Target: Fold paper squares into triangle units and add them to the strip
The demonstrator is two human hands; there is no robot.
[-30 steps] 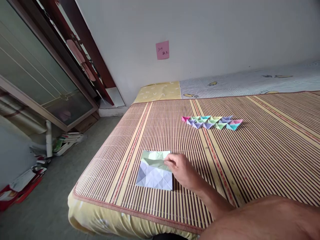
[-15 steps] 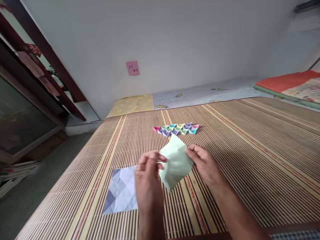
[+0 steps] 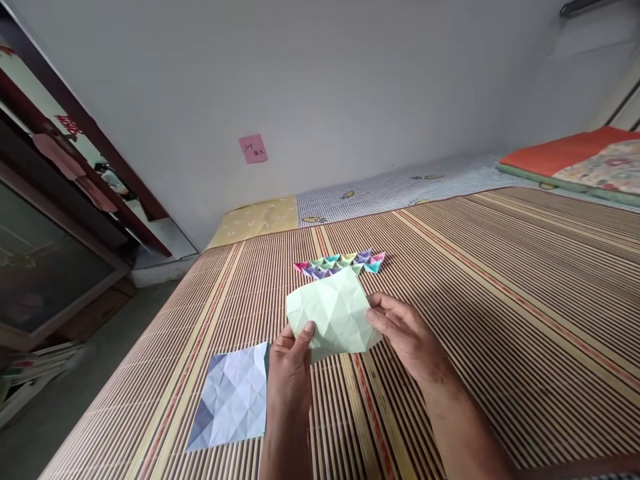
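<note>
A pale green sheet of paper (image 3: 333, 310), marked with a grid of creases, is held up above the bamboo mat. My left hand (image 3: 293, 370) pinches its lower left edge, thumb in front and fingers behind. At the right edge, my right hand (image 3: 403, 333) grips it between thumb and fingers. To the left of my left hand lies a creased lavender sheet of paper (image 3: 233, 397), flat with one corner slightly raised. Beyond the green sheet, small folded paper boats (image 3: 374, 266) in several colours sit in close rows, partly covered by the sheet.
The striped bamboo mat (image 3: 500, 300) covers the bed up to a checked cloth (image 3: 380, 193) and a yellow cloth (image 3: 263, 220) along the wall. Folded orange bedding (image 3: 565, 157) lies at the far right. A pink note (image 3: 253, 149) is on the wall.
The green sheet has been turned and spread wider, from a diamond pose to a broad one. My left hand, blurred and loose before, now pinches its lower left edge. The view has shifted slightly.
</note>
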